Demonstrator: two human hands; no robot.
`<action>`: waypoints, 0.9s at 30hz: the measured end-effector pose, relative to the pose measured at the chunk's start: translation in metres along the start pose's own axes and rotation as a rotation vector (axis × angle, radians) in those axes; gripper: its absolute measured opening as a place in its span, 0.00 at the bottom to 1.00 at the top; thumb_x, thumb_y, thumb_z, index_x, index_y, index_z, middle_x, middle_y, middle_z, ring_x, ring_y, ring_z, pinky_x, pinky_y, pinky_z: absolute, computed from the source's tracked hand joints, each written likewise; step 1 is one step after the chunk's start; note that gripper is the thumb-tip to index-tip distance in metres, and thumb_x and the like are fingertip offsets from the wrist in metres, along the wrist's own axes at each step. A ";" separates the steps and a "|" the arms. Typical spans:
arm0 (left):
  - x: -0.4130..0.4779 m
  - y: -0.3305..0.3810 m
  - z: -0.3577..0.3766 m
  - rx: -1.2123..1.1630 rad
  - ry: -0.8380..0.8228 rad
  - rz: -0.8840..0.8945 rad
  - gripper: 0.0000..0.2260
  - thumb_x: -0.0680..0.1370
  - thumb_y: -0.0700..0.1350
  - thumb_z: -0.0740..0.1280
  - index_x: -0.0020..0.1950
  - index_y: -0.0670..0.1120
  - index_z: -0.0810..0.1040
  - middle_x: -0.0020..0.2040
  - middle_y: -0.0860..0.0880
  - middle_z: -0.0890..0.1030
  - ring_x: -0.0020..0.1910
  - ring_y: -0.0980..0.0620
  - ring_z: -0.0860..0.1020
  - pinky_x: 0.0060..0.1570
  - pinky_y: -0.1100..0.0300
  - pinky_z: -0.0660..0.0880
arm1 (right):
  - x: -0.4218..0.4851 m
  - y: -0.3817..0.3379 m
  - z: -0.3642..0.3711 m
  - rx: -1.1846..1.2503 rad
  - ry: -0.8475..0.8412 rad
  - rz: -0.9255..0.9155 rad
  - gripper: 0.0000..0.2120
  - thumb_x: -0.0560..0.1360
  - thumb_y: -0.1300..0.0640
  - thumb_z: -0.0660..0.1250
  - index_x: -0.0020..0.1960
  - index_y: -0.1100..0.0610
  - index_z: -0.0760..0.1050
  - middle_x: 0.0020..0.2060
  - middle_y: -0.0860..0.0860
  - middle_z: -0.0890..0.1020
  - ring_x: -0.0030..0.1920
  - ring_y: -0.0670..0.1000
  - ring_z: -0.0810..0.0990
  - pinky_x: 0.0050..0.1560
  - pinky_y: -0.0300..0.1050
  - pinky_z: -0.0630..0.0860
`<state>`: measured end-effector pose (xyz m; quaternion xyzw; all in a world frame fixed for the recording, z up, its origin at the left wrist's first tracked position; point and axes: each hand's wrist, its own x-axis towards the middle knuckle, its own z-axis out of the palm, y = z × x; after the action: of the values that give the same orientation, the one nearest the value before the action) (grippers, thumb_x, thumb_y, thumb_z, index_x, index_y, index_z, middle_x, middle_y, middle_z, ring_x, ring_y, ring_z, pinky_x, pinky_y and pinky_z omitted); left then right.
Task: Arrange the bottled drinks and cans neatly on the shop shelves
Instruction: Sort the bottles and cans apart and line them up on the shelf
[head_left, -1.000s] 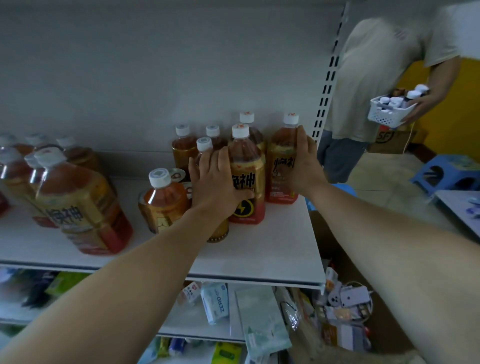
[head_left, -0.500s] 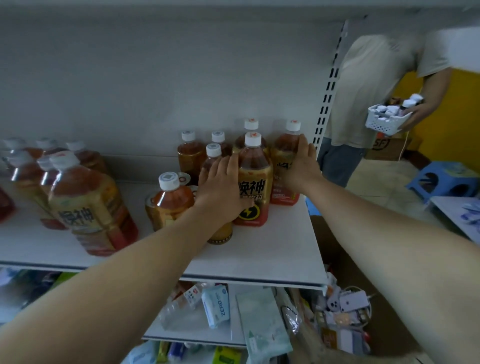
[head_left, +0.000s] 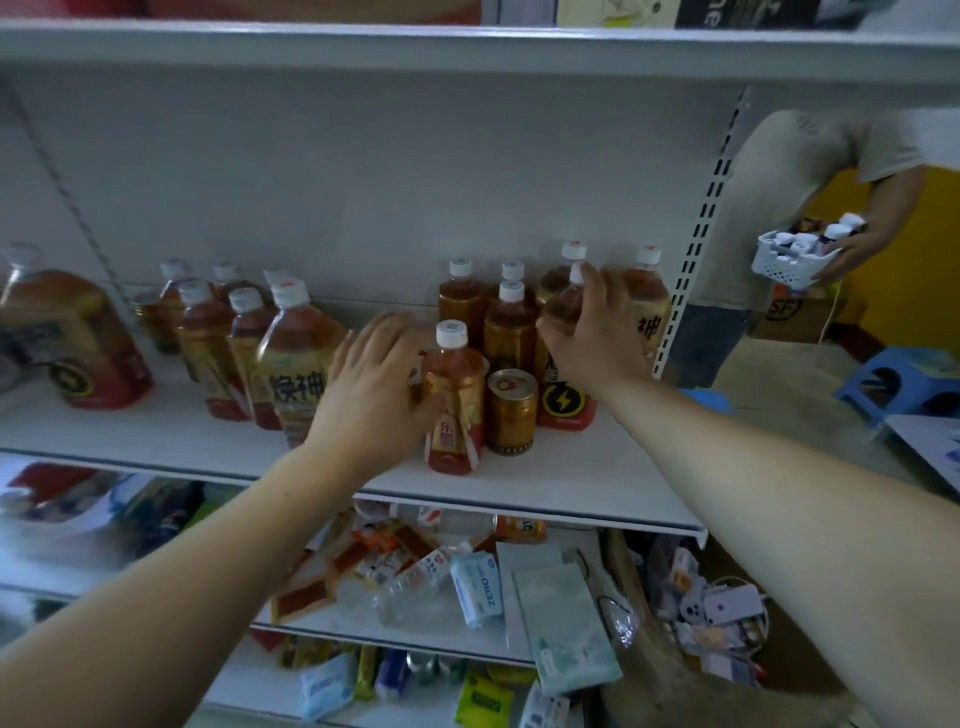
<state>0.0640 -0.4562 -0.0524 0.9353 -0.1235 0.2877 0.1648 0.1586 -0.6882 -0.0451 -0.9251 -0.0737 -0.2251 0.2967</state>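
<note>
Now the loose left grip (head_left: 374, 387) is hovering just left of the upright small bottle (head_left: 457, 384) (right grip (head_left: 589, 332) is holding the tall bottle (head_left: 566, 402)).

Bottles (head_left: 453, 402): glossy clear plastic, matt white caps. Can (head_left: 511, 411): shiny gold metal. Shelf (head_left: 566, 483): smooth matt white.

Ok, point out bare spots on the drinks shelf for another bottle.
Front strip of the shelf right of the can, before the bottle the right hand grips; front patch between the big bottle and the left group. Crowded behind the can.
</note>
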 end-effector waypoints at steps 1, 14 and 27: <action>-0.007 -0.013 -0.006 0.011 0.027 -0.026 0.28 0.73 0.50 0.69 0.72 0.46 0.66 0.73 0.44 0.64 0.74 0.44 0.56 0.72 0.47 0.49 | -0.004 -0.010 0.003 -0.023 0.020 -0.063 0.35 0.76 0.42 0.64 0.76 0.55 0.54 0.75 0.58 0.57 0.74 0.59 0.55 0.72 0.57 0.57; -0.027 -0.127 -0.005 -0.431 -0.019 -0.628 0.49 0.67 0.53 0.76 0.76 0.55 0.44 0.75 0.47 0.54 0.72 0.42 0.57 0.67 0.46 0.60 | -0.042 -0.095 0.070 0.164 -0.230 0.076 0.49 0.68 0.41 0.74 0.76 0.41 0.44 0.75 0.50 0.61 0.71 0.54 0.66 0.62 0.47 0.66; -0.015 -0.130 0.022 -0.586 0.066 -0.629 0.47 0.62 0.55 0.77 0.72 0.59 0.51 0.69 0.49 0.68 0.65 0.44 0.70 0.61 0.45 0.70 | -0.061 -0.102 0.083 0.174 -0.147 0.062 0.47 0.67 0.50 0.77 0.75 0.42 0.50 0.71 0.49 0.63 0.65 0.51 0.68 0.57 0.43 0.64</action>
<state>0.1053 -0.3431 -0.1094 0.8313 0.0967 0.2062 0.5070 0.1073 -0.5570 -0.0801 -0.9118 -0.0860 -0.1401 0.3764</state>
